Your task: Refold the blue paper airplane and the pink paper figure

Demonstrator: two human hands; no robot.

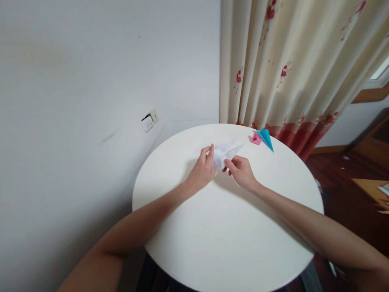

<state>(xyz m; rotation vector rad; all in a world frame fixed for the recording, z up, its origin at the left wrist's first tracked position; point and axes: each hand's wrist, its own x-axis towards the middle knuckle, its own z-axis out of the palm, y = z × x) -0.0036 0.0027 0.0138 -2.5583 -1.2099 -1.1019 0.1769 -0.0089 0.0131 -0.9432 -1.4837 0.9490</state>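
Both hands meet over the far middle of the round white bench point(225, 243), working a folded white paper point(224, 154) that lies on it. The left hand point(202, 170) pinches the paper's left edge between thumb and fingers, and the right hand point(241, 170) pinches its near edge. Well apart, by the curtain point(298, 65), lie a pink paper point(255, 138) and a blue paper plane point(266, 138), touching each other.

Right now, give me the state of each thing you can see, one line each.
white paper: partly folded, creased, pinched by both hands just above the table.
left hand: fingers closed on the paper's left side.
right hand: fingers closed on the paper's near edge.
blue paper plane: folded, lying on the table.
pink paper piece: folded, beside the plane.
round table: upright.
curtain: drawn, hanging down.
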